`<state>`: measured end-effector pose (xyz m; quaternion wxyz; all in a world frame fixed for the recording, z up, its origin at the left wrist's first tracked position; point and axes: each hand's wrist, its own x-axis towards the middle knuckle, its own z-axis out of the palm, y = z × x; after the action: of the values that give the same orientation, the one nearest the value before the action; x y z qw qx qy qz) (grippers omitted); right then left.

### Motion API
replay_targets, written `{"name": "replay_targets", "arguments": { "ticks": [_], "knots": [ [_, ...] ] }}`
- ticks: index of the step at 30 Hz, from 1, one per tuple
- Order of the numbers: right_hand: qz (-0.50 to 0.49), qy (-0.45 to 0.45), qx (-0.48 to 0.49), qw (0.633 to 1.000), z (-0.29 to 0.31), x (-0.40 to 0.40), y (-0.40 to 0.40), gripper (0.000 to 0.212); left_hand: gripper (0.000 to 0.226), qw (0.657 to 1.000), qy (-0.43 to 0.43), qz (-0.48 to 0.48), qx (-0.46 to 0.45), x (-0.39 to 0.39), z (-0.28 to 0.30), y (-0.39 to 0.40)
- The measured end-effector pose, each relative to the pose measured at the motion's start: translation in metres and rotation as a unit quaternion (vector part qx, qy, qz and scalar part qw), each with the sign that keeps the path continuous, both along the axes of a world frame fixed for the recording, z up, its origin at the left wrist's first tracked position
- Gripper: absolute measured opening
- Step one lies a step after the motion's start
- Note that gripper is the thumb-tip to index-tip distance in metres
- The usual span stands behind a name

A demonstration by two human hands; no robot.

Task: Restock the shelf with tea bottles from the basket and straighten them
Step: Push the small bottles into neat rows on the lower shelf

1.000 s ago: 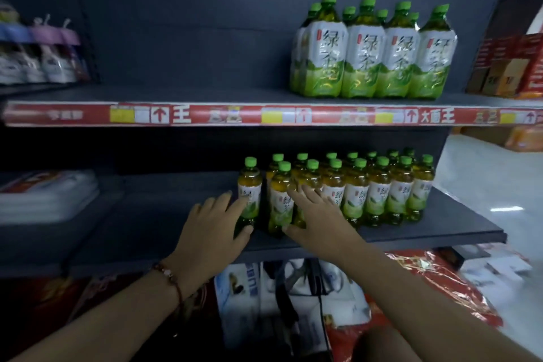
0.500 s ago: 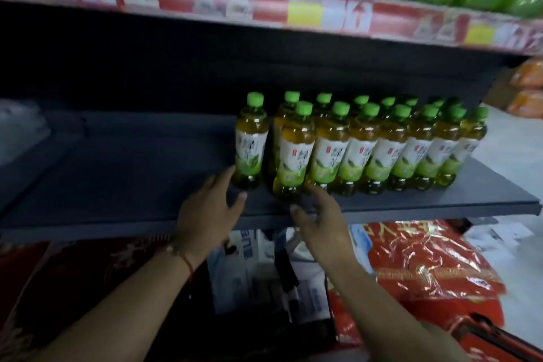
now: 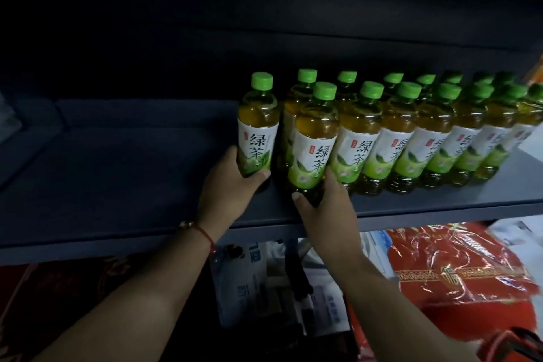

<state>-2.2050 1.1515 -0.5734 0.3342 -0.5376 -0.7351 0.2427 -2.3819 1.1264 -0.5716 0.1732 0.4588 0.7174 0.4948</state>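
A dark grey shelf (image 3: 117, 185) runs across a dim store bay. The left hand (image 3: 232, 185) grips the base of a lone tea bottle (image 3: 258, 126) standing upright. At its 3 o'clock, the right hand (image 3: 326, 206) grips the front bottle (image 3: 314, 141) of a double row of bottles (image 3: 435, 138). Red packages (image 3: 458, 267) lie at 5 o'clock below.

Two hands were counted: a left hand (image 3: 226, 185) and a right hand (image 3: 326, 209). Eight green tea bottles (image 3: 363, 141) were counted in the front row on one dark shelf (image 3: 117, 185), plus one bottle (image 3: 258, 129) set apart at the left; the back row could not be counted exactly. One red bracelet (image 3: 202, 233) and one red foil package (image 3: 458, 270) were seen.
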Motion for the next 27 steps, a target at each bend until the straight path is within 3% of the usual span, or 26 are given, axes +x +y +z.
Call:
{"name": "replay_targets", "arguments": {
  "ticks": [7,27],
  "knots": [
    [-0.010,-0.019,0.013,1.000,0.002,-0.004,0.002,0.058,0.054,0.999,0.028,0.015,-0.016,0.007,-0.005,-0.014],
    [-0.007,0.004,-0.007,1.000,0.003,-0.010,-0.001,0.064,0.054,1.000,0.021,0.003,0.010,0.023,-0.003,-0.017]
  ]
}}
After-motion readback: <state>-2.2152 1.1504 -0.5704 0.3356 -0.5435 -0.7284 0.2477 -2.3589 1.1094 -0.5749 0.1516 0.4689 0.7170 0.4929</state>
